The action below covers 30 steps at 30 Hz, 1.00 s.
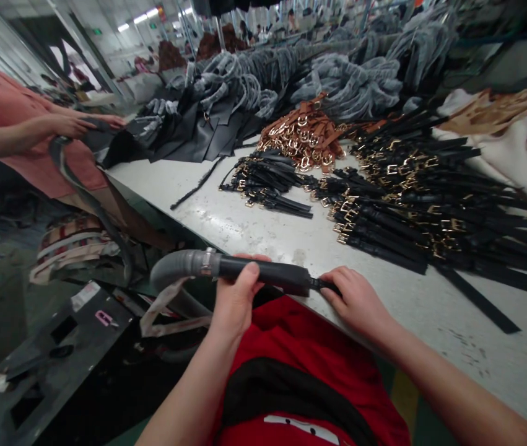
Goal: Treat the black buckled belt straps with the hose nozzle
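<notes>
My left hand (239, 288) is wrapped round a black nozzle (282, 275) on the end of a ribbed grey hose (174, 267), joined by a metal clamp (207, 263). The nozzle lies level at the near table edge, its mouth facing right. At that mouth my right hand (349, 294) pinches a thin black strap (323, 284); most of the strap is hidden by the fingers. Beyond my hands lies a small bundle of black straps with gold buckles (267, 176). A larger pile of black buckled straps (384, 217) spreads to the right.
Brown buckled straps (304, 136) are heaped further back, before grey wrapped bundles (351, 80). A loose black strip (198, 183) lies on the white table (235, 223). At left a person in a pink top (17, 118) holds another hose (91, 192). A dark machine box (59, 347) stands below.
</notes>
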Each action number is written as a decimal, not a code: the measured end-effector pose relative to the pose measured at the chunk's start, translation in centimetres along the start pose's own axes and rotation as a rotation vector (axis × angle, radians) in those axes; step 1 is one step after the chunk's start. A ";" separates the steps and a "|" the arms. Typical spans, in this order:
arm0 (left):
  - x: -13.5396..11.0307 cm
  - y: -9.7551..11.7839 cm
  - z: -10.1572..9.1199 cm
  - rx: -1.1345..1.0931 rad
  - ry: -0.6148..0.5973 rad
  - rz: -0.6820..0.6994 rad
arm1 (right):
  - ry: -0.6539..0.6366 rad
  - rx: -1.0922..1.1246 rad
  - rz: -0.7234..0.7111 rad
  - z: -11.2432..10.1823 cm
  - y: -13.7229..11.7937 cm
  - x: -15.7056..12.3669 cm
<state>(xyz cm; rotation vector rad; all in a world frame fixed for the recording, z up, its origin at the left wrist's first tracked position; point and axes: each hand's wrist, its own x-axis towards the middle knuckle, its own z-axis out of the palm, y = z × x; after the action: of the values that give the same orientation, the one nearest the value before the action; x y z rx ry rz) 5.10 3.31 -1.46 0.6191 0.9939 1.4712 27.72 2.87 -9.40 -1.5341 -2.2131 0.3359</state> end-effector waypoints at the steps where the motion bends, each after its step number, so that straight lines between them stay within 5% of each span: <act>1: 0.1 -0.5 0.8 0.006 -0.039 -0.010 | -0.002 -0.001 -0.002 -0.1 0.0 0.0; 4: 0.7 -0.9 1.6 0.051 -0.089 -0.029 | -0.012 -0.006 0.003 -0.1 -0.1 0.0; 11: 1.2 2.7 -3.5 0.016 0.109 0.050 | -0.047 0.015 0.043 -0.4 -0.1 0.3; 16: 0.2 3.6 -4.5 -0.032 0.218 0.024 | -0.178 0.026 0.122 -2.5 -0.1 0.3; 19: 0.3 3.5 -3.9 -0.078 0.217 -0.015 | -0.109 0.035 0.167 -4.5 2.4 0.9; 23: 0.6 3.6 -3.2 -0.112 0.205 -0.050 | 0.135 -0.071 0.259 -8.0 8.7 3.4; 26: 0.5 3.8 -3.3 -0.120 0.226 -0.062 | 0.162 -0.229 0.246 -10.2 12.8 6.0; 30: 0.7 4.0 -4.0 -0.149 0.287 -0.068 | 0.275 -0.483 0.056 -10.6 13.2 9.0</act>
<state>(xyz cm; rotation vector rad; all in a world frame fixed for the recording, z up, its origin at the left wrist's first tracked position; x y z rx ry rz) -0.49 3.30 -0.15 0.2681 1.1010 1.5849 40.99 15.63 -3.86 -1.7548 -2.1251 -0.4044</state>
